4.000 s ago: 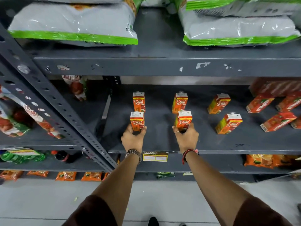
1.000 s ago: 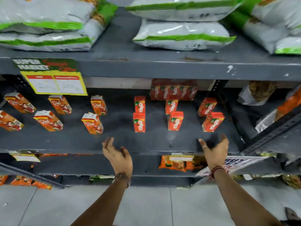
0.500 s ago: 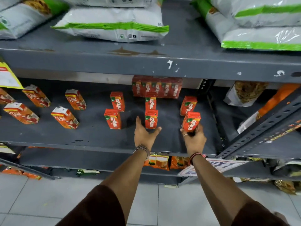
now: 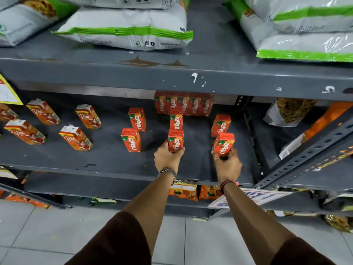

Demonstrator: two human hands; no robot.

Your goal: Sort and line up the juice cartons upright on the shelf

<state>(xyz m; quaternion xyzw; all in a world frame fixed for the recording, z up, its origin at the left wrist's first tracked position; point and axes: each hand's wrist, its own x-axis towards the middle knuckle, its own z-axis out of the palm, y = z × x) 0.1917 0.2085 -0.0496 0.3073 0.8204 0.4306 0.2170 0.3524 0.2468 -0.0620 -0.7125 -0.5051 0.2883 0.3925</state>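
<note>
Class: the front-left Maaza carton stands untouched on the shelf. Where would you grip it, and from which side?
Grip the front-left Maaza carton across its two narrow side walls, low on the body, reaching from the shelf's open front edge. It stands upright with clear space either side.

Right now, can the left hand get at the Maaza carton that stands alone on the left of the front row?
Probably yes. The left hand already grips the middle front carton, so it must let go first. The lone carton stands beside it with bare shelf between.
</note>
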